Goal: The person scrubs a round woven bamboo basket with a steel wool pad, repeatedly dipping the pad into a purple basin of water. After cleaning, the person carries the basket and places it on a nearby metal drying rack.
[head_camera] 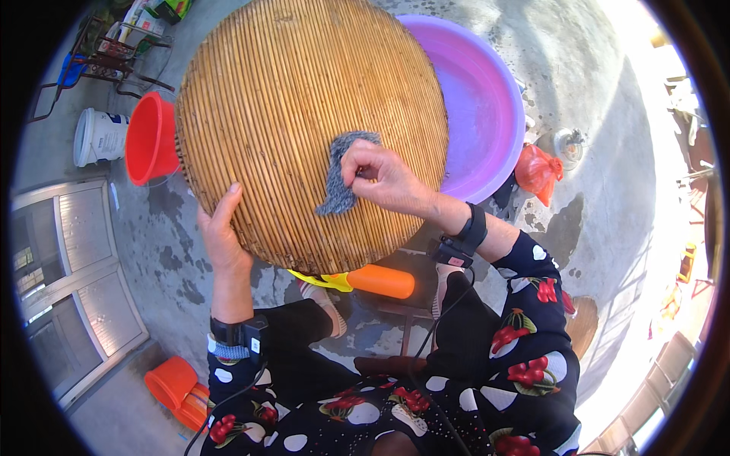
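Observation:
A large round mat of tightly set reed stalks [285, 114] stands before me, its face turned towards me. My left hand [225, 231] grips its lower left rim, thumb on the face and the fingers hidden behind. Bunched in my right hand [379, 174] is a grey knitted cloth [339, 188], which lies against the lower right part of the reeds. Behind the mat, to the right, a wide purple plastic basin [485, 114] shows in part. Below the lower rim, an orange handle [382, 281] joined to a yellow plastic piece [336, 281] sticks out.
A red bucket [149, 139] and a white bucket [102, 137] stand at the left. Orange buckets [171, 382] lie at the lower left near a framed glass door [85, 268]. A tied red plastic bag [538, 171] sits right of the basin. The concrete floor [570, 114] has wet patches.

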`<state>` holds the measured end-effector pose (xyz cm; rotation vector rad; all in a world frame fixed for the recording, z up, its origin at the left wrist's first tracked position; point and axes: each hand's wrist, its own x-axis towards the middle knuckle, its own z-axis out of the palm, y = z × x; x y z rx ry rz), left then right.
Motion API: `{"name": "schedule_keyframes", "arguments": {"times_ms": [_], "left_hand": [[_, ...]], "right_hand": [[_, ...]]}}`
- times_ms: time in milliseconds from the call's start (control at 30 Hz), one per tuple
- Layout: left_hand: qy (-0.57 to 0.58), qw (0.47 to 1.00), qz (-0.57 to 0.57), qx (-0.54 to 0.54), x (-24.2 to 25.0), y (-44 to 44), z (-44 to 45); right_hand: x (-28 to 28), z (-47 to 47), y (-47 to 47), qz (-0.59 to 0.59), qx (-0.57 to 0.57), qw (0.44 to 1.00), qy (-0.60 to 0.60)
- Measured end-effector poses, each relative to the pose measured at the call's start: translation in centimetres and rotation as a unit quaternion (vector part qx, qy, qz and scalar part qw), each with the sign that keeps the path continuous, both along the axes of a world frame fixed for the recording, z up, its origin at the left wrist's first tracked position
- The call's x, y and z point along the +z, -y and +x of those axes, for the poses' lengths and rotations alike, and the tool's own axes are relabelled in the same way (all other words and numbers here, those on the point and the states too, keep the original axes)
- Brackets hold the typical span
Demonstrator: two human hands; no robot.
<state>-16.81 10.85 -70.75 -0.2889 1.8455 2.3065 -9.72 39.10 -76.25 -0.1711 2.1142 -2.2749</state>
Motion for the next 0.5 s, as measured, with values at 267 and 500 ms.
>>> {"name": "schedule_keyframes", "arguments": {"times_ms": [267, 500], "left_hand": [[0.012, 1.0, 0.001, 0.0, -0.4, 0.4, -0.2], [-0.007, 1.0, -0.025, -0.008, -0.2, 1.0, -0.1]], "right_hand": [[-1.3, 7.2, -3.3, 0.369, 0.105, 0.92, -0.076], [-9.1, 5.7, -19.4, 0.641, -0.04, 0.757, 0.124]]}}
